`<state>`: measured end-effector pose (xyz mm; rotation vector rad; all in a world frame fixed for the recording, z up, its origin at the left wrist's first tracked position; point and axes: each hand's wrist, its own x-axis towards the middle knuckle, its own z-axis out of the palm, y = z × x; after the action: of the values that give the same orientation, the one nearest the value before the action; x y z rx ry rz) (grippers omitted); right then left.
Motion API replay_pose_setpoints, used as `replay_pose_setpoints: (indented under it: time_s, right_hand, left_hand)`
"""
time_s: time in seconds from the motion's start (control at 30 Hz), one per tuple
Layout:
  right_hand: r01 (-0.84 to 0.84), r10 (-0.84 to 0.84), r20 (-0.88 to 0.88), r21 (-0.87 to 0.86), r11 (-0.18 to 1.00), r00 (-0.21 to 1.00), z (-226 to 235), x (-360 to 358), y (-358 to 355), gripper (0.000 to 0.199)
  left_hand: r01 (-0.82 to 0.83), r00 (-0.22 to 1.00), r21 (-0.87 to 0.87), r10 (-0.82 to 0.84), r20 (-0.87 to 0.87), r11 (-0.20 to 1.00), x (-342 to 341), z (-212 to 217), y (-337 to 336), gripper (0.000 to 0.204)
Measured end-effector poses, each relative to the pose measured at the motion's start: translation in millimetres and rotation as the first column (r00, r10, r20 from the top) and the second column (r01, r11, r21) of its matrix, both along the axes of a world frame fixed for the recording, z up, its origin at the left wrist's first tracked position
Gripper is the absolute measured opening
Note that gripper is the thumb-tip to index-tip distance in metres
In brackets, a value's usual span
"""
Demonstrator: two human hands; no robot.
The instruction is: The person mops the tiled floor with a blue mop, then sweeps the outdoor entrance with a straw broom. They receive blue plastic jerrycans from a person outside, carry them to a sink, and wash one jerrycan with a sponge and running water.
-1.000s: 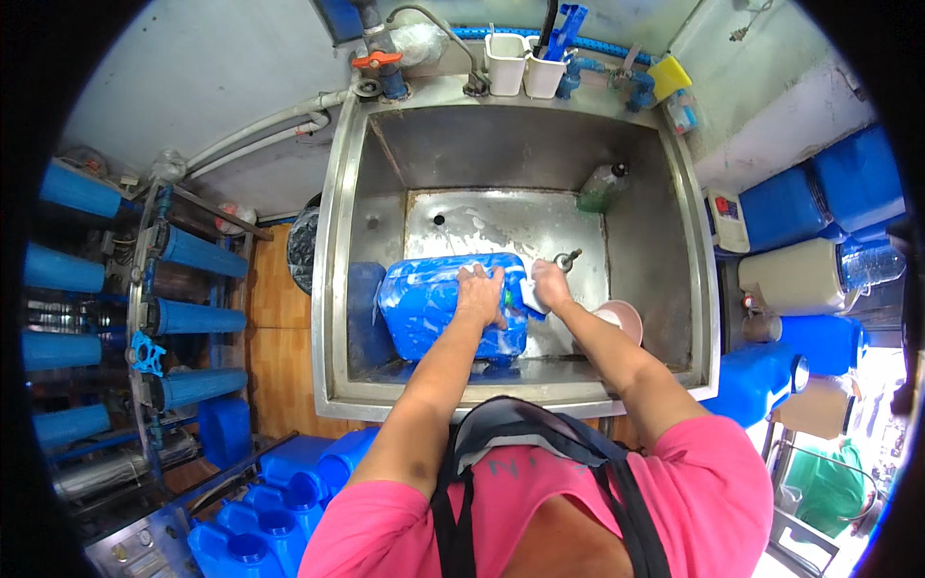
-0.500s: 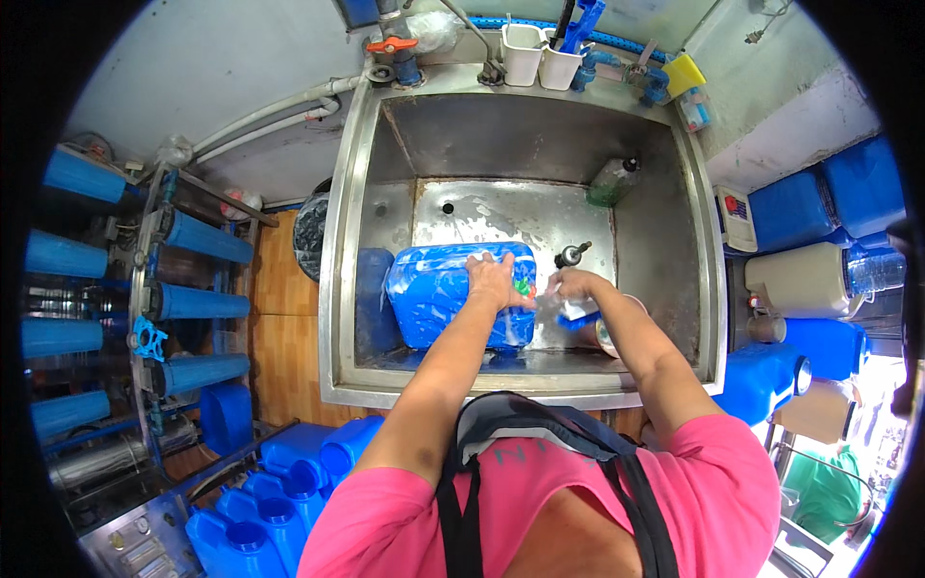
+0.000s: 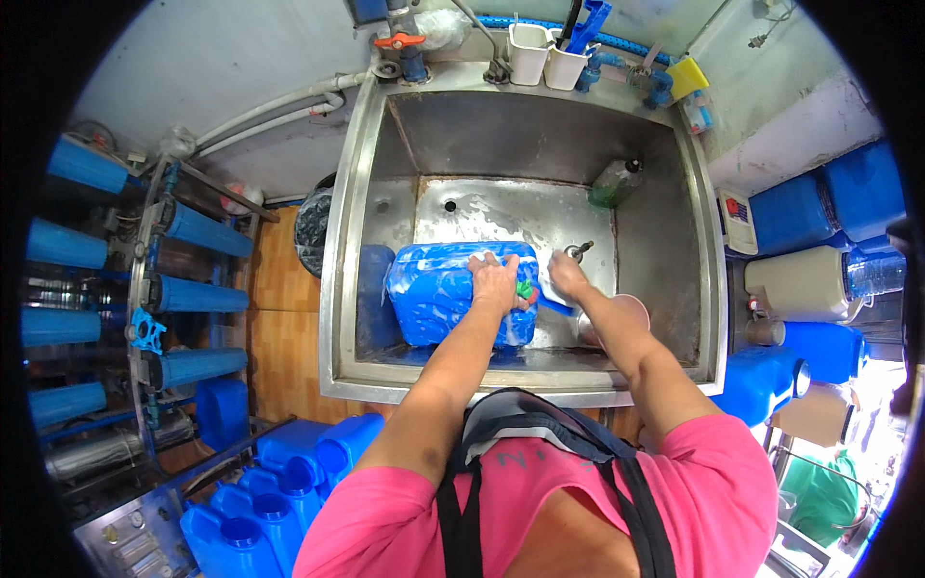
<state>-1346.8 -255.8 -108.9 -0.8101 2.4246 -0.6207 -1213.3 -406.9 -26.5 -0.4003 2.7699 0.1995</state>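
A blue plastic water container (image 3: 434, 289), streaked with white suds, lies on its side in the steel sink. My left hand (image 3: 495, 286) bears on its right part, fingers bent over the surface and gripping it. A green and red piece (image 3: 526, 290) shows beside that thumb. Just right of the container, my right hand (image 3: 568, 274) is closed on a scrub brush (image 3: 551, 295) with a white back and blue bristles, mostly covered by the hand. Under my right forearm sits a pinkish tub (image 3: 631, 310), partly hidden.
The sink's steel rim (image 3: 337, 289) surrounds the work. A bottle of green liquid (image 3: 613, 183) stands at its back right, and a dark fitting (image 3: 576, 251) lies near my right hand. White holders (image 3: 529, 56) stand behind. Blue jugs (image 3: 275, 520) crowd the lower left; more containers (image 3: 805, 284) line the right.
My right hand has moved slightly left and up with the brush, closer to the container's right end, and the brush has turned. The pinkish tub shows more. My left hand stays on the container.
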Motion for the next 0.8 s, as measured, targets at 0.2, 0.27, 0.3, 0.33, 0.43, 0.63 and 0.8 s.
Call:
replay_pose_setpoints:
  time_s: [0.2,0.27,0.3,0.33,0.43,0.63,0.8]
  right_hand:
    - [0.299,-0.278,-0.215,0.072,0.951,0.936,55.3,33.3,-53.1,0.027]
    - [0.012,0.036,-0.293,0.161,0.987,0.956,68.4,72.3,-44.3,0.031]
    - [-0.163,0.191,-0.288,0.121,0.979,0.938,74.7,85.3,-35.5,0.033]
    - [-0.266,0.307,-0.268,0.179,0.947,0.913,79.9,91.5,-23.9,0.032]
    - [-0.435,0.467,-0.184,0.187,0.881,0.865,75.4,91.9,-0.7,0.030]
    - [0.324,-0.356,-0.033,-0.343,0.882,0.934,-25.9,19.2,-11.0,0.030]
    - [-0.128,0.169,-0.261,0.167,0.978,0.950,-62.8,-3.9,30.1,0.027]
  left_hand:
    - [0.091,0.995,0.057,-0.092,0.023,0.994,2.6,-1.8,-17.5,0.096]
    - [0.082,0.996,0.108,-0.084,0.017,0.991,2.7,-3.3,-24.0,0.096]
    - [0.075,0.997,0.132,-0.078,0.020,0.988,2.9,-4.1,-26.2,0.097]
    - [0.072,0.997,0.148,-0.074,0.010,0.986,3.6,-5.1,-27.7,0.098]
    - [0.061,0.998,0.183,-0.064,0.007,0.981,6.0,-7.4,-28.2,0.100]
    - [0.040,0.999,0.233,-0.037,-0.019,0.972,10.1,-9.3,-28.6,0.097]
    - [0.054,0.999,0.175,-0.052,-0.013,0.983,8.1,-8.9,-30.2,0.104]
